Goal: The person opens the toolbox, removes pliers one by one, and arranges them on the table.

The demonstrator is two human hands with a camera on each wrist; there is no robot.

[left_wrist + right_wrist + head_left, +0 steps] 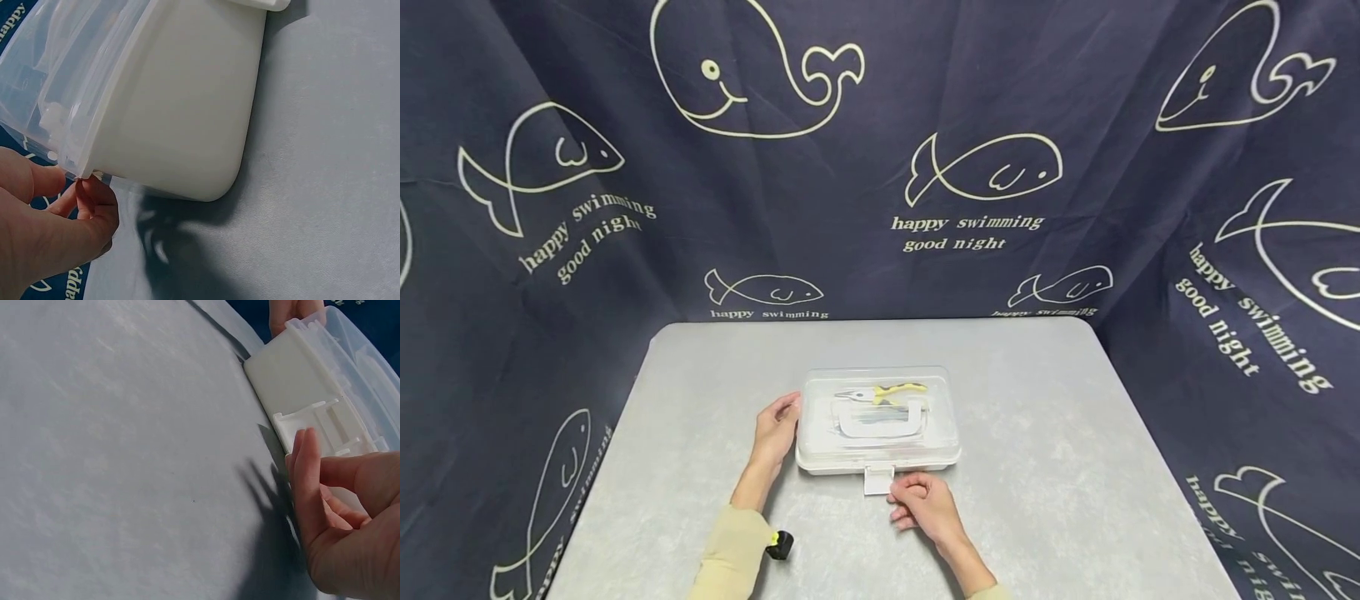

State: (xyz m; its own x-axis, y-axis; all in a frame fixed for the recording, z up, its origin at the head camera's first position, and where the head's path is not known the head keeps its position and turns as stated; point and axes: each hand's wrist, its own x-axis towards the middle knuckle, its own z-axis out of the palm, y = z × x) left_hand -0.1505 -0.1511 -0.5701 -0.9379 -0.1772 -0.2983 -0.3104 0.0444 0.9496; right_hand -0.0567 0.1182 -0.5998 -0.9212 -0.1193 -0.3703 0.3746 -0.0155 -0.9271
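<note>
A white storage box (pixel 820 468) with a transparent lid (pixel 820 425) stands mid-table. A white carrying handle (pixel 880 434) lies folded on the lid. Long-nose pliers (pixel 865 394) with yellow and black grips show through the clear plastic. At the box's left side, my left hand (pixel 775 429) pinches the rim (pixel 87 164) between thumb and fingers. The white front latch (pixel 878 481) sticks out toward me, swung away from the lid. My right hand (pixel 927 504) pinches the right edge of this latch with thumb and index finger, the other fingers lying loosely below.
The box stands on a grey table (pixel 1037 467) with rounded back corners. Beside the left sleeve (pixel 733 550) is a small black object (pixel 782 546) with a yellow-green part. Dark blue curtains (pixel 865 192) with fish drawings hang behind and along both sides.
</note>
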